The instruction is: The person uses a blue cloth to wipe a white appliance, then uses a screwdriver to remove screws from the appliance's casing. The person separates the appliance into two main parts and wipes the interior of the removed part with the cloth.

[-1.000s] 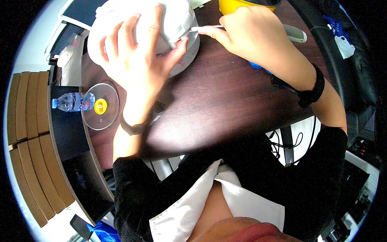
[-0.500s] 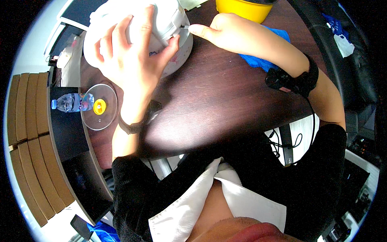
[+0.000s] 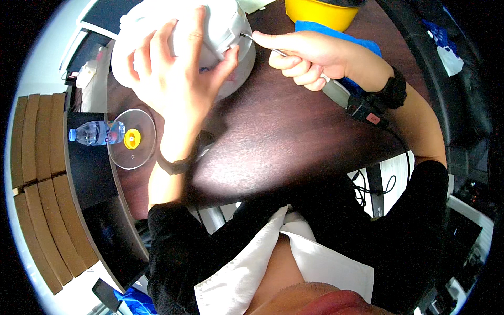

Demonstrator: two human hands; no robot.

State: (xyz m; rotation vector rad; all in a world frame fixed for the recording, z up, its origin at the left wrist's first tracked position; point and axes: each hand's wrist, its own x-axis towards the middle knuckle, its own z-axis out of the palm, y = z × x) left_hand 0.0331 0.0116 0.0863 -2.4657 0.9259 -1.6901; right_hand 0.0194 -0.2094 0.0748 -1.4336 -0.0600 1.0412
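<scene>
A round white appliance [image 3: 216, 25], perhaps a small electric cooker, stands at the far left of the table. My left hand [image 3: 173, 73] lies on it with fingers spread and the thumb at its right side. In my right hand [image 3: 310, 58] is a slim tool with a metal shaft [image 3: 279, 52] and a greyish handle [image 3: 336, 93]; it looks like a screwdriver. Its dark tip meets the appliance's right side, beside a raised part of the casing. The curled fingers and thumb hide part of the shaft.
A yellow bowl [image 3: 320, 14] stands at the far edge, with a blue cloth [image 3: 370, 46] behind my right hand. To the left, a glass lid [image 3: 131, 157] with a yellow knob overlaps a water bottle [image 3: 89, 133]. Brown boxes [image 3: 44, 142] line the left side.
My right hand has turned and its fingers now show curled around the tool, with the handle in sight. The tip stays at the appliance's side. My left hand keeps its place on the appliance.
</scene>
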